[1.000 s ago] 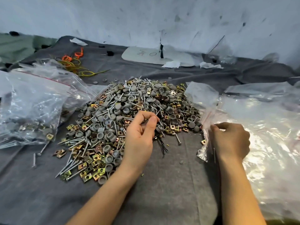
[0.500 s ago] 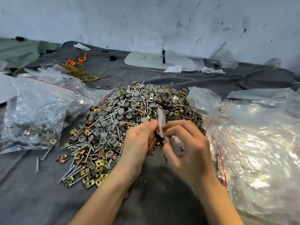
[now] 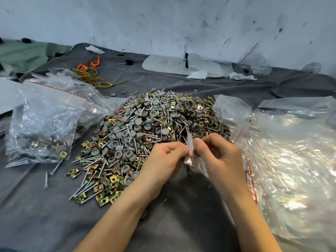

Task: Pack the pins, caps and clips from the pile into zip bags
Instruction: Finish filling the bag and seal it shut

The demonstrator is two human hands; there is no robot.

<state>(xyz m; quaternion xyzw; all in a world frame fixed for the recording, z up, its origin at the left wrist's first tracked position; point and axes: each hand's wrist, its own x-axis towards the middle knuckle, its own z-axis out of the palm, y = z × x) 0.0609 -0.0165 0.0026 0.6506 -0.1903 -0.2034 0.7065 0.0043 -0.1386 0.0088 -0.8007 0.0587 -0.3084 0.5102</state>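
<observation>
Grey cloth; zip bag (both hands)

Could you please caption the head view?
Left hand and right hand pinch a small clear plastic zip bag beside the grey-and-brass hardware pile.

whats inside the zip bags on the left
The filled zip bags hold grey caps, gold clips and pins; crumpled, glaring plastic hides anything deeper.
</observation>
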